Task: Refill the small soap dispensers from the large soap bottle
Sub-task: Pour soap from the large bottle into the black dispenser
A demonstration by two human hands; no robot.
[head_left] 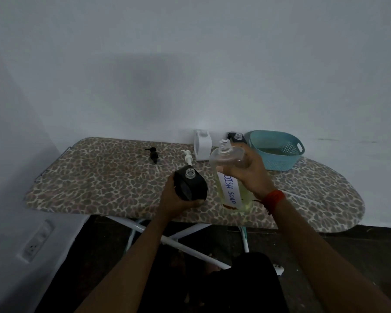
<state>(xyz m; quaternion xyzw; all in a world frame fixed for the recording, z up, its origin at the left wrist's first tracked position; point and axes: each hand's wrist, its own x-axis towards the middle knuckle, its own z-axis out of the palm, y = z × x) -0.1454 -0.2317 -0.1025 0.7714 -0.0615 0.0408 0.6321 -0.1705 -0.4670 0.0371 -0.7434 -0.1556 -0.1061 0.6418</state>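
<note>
My right hand (250, 171) grips the large clear soap bottle (229, 177) near its shoulder; its cap is off, a label reads "DISH SOAP", and yellowish liquid fills the lower part. My left hand (175, 198) holds a small black dispenser (191, 185) with an open clear neck, tilted slightly, just left of the big bottle. A white dispenser (202, 145) and another black dispenser (236, 137), both open, stand at the back by the wall. A white pump head (187, 157) and a black pump head (153, 153) lie loose on the board.
Everything rests on a leopard-print ironing board (99, 177) against a white wall. A teal plastic basket (274, 150) stands at the back right. A wall socket (37, 241) sits low on the left; the board's white legs cross below.
</note>
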